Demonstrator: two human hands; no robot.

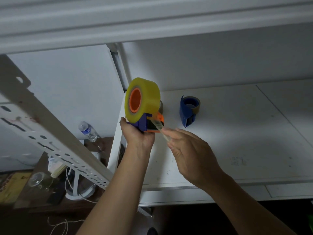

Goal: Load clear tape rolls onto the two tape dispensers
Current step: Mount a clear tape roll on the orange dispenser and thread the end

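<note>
The left hand [138,134] grips the orange dispenser [149,123] over the shelf's [237,133] left edge. The right hand [188,150] pinches the tape end [160,128]; best draw it straight and taut across the blade.

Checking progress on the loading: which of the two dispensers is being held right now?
The orange-and-purple dispenser carrying the yellowish clear roll, gripped by the left hand. The blue dispenser sits untouched on the white shelf.
</note>
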